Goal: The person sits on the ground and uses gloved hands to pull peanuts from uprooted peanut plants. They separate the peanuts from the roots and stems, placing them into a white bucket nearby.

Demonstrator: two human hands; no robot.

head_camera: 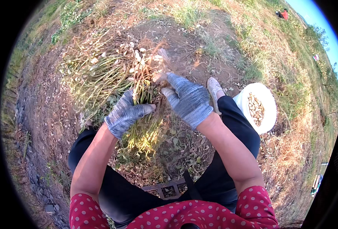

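Observation:
My left hand (129,113), in a grey knit glove with bare fingertips, is closed around the stems of a bunch of peanut plants (141,94). The roots and several pale pods (137,55) point away from me, and the leafy ends hang toward my lap. My right hand (186,97), gloved the same way, is at the right side of the bunch, thumb and fingers at the roots; whether a pod is between them cannot be told. A pile of pulled peanut plants (100,71) lies beyond and left of my left hand.
A white plastic bucket (267,114) holding picked peanuts (256,108) stands by my right knee. My right shoe (214,88) rests on the soil beside it. Part of a slatted frame (167,190) shows between my legs. Another person (284,14) sits far off at the upper right.

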